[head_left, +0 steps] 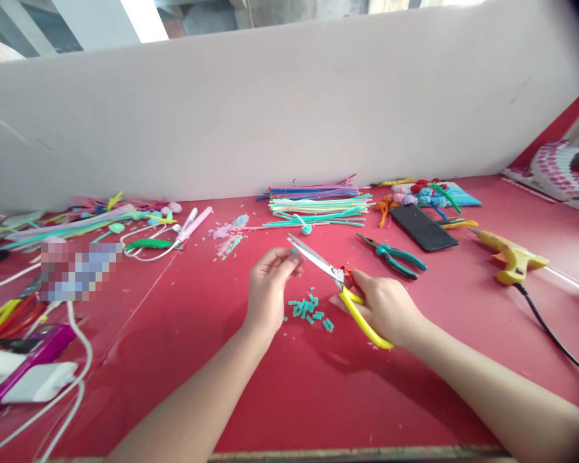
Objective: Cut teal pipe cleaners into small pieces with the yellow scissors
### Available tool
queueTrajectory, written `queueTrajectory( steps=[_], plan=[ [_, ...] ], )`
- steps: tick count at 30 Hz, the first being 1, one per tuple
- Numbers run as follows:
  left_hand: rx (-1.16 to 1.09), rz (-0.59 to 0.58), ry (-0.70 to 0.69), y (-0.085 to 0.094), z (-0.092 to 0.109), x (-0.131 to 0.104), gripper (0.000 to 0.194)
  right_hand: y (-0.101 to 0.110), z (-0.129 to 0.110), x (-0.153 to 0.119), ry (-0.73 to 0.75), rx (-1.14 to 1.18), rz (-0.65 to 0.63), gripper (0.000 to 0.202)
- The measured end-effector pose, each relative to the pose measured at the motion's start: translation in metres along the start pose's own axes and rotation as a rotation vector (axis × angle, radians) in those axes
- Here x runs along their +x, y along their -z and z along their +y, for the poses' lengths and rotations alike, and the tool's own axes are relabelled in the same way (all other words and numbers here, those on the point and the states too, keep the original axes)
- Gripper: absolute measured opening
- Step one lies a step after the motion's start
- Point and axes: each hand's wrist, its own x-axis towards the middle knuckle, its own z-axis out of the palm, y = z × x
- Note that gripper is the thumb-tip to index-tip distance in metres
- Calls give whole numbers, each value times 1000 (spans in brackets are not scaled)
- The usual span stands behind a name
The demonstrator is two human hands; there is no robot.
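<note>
Yellow-handled scissors (367, 321) are in my right hand (388, 305), their blades pointing up and left, slightly parted. The blade tips lie beside the fingertips of my left hand (270, 283), which pinches a small green piece (295, 253), mostly hidden by the fingers. Between and below the hands, several short green cut pieces (305, 308) lie scattered on the red table (280, 405). Beyond the hands, bundles of green pipe cleaners (318, 219) lie crosswise, with a small green pompom-like ball (306, 229) at their near side.
Teal-handled pliers (400, 257), a black phone (424, 228) and a yellow glue gun (514, 257) with its cord lie at right. A pink tool (194, 227), white cables (84, 347) and pipe cleaners (72, 225) spread at left. A pale partition (270, 116) stands behind.
</note>
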Motion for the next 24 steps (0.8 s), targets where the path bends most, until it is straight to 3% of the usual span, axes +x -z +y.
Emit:
queueTrajectory(
  steps=[24],
  plan=[
    [-107, -10, 5, 2, 5, 2, 9, -8, 2, -3, 60, -104, -9, 33]
  ],
)
